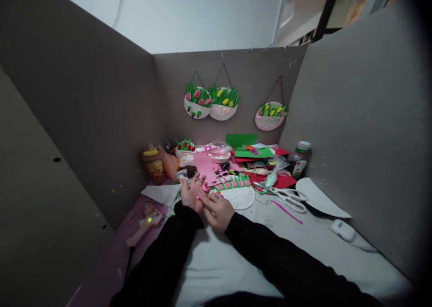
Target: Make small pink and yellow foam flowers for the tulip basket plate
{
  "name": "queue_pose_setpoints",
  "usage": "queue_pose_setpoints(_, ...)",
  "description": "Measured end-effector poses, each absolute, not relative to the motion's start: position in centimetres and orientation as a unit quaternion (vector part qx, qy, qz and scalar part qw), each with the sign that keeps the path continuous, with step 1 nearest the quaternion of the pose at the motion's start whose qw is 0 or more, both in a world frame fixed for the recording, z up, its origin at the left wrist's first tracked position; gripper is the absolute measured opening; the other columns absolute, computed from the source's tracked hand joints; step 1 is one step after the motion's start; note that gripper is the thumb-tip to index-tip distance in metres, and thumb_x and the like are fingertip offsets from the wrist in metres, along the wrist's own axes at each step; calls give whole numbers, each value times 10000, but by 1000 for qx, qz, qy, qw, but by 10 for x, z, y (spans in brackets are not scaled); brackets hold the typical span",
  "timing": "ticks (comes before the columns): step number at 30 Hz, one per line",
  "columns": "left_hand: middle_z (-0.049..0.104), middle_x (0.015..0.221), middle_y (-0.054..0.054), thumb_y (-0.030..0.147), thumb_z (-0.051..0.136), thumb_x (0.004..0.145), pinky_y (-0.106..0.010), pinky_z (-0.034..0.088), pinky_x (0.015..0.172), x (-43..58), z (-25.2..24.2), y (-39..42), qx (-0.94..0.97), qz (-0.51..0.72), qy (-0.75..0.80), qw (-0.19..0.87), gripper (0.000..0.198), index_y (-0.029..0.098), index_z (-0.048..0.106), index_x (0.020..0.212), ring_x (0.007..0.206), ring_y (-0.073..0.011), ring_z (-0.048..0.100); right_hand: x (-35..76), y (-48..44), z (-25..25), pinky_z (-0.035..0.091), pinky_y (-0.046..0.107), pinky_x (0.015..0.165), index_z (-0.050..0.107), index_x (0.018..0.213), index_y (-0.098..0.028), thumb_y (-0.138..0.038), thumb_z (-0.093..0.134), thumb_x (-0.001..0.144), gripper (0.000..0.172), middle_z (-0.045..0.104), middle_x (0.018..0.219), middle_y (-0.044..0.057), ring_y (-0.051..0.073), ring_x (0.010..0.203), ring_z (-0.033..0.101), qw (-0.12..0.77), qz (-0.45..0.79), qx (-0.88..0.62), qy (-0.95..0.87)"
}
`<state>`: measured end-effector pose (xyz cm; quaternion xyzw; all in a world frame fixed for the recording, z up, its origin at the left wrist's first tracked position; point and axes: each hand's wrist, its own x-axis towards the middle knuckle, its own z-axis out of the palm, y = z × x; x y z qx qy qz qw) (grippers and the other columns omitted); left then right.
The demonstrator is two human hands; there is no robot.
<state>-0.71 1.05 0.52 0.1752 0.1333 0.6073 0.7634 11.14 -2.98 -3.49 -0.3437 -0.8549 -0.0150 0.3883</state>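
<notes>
My left hand (191,193) is held palm up with its fingers spread. A small bright pink piece (204,187), perhaps soft clay, lies by its fingers, and a tiny pink ball (198,197) sits on the palm. Over that palm, my right hand (218,211) reaches in with its index finger stretched out, the tip close beside the ball; whether it touches is too small to tell. Just behind the hands lies a white paper-plate basket (241,198) with pink tulips and green paper grass, its left edge partly hidden by my right hand.
White-handled scissors (286,198), a magenta strip (286,211) and a half plate (319,199) lie to the right. Coloured paper and bags crowd the back, between a yellow-lidded jar (153,163) and a bottle (300,158). Finished plate baskets (222,113) hang on the grey back panel. A pink glue gun (145,226) lies left.
</notes>
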Motion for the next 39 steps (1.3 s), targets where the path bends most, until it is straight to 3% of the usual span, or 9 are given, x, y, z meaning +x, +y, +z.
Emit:
queue_pose_setpoints(3, 534, 876, -88, 624, 224, 809, -286, 446, 553, -7, 2, 13, 169, 607, 138, 764, 563, 159, 518, 926, 643, -147, 513, 112, -30, -35, 463, 322, 691, 512, 1222, -195, -178, 476, 721, 503, 585, 855, 73, 199, 790, 511, 396, -9, -298, -868)
queue_pose_setpoints(8, 528, 867, -78, 608, 257, 814, -268, 427, 530, -9, -4, 18, 159, 605, 149, 766, 515, 168, 502, 925, 621, -139, 503, 113, -27, -41, 464, 304, 743, 488, 1249, -172, -130, 456, 706, 546, 619, 1010, 95, 196, 868, 550, 399, -8, -317, -860)
queue_pose_setpoints(13, 531, 874, -86, 620, 234, 810, -280, 437, 550, -9, -4, 19, 165, 613, 151, 757, 533, 170, 499, 921, 645, -150, 514, 115, -26, -43, 443, 258, 592, 526, 1217, -202, -146, 469, 719, 504, 642, 701, 38, 163, 621, 561, 354, -17, -331, -874)
queue_pose_setpoints(18, 527, 852, -76, 604, 242, 818, -289, 445, 542, -8, -2, 18, 163, 608, 171, 758, 511, 168, 493, 911, 591, -133, 493, 116, -25, -40, 454, 251, 653, 465, 1270, -205, -136, 461, 727, 547, 669, 918, 55, 165, 720, 592, 347, 7, -377, -859)
queue_pose_setpoints(23, 526, 839, -76, 607, 212, 820, -276, 434, 513, -6, -8, 22, 163, 620, 181, 746, 515, 175, 480, 904, 604, -143, 500, 117, -26, -40, 465, 263, 648, 477, 1265, -205, -149, 472, 720, 548, 675, 787, 45, 171, 678, 593, 325, 8, -349, -879)
queue_pose_setpoints(26, 523, 845, -73, 619, 211, 812, -281, 435, 507, -5, -13, 24, 160, 615, 203, 745, 524, 176, 470, 922, 590, -140, 490, 116, -26, -39, 481, 262, 698, 413, 1312, -206, -144, 459, 744, 573, 670, 979, 63, 169, 775, 612, 339, 37, -353, -871)
queue_pose_setpoints(28, 522, 859, -78, 652, 187, 793, -290, 439, 508, -4, -14, 24, 153, 612, 206, 748, 570, 173, 463, 930, 593, -142, 488, 115, -25, -38, 488, 259, 732, 391, 1323, -219, -152, 431, 788, 541, 624, 1119, 60, 161, 847, 617, 347, 59, -367, -861)
queue_pose_setpoints(31, 519, 864, -84, 686, 150, 769, -297, 445, 513, -3, -13, 22, 144, 617, 193, 749, 616, 172, 454, 919, 604, -148, 493, 115, -23, -39, 494, 257, 760, 452, 1279, -230, -182, 416, 830, 453, 615, 1143, 48, 156, 887, 625, 358, 89, -375, -850)
queue_pose_setpoints(39, 516, 943, -95, 656, 136, 794, -296, 447, 524, 8, -9, 11, 176, 581, 240, 758, 581, 186, 427, 974, 665, -164, 525, 112, -18, -47, 508, 263, 722, 644, 1037, -214, -237, 520, 812, 258, 699, 912, 39, 152, 765, 647, 454, 165, -404, -776)
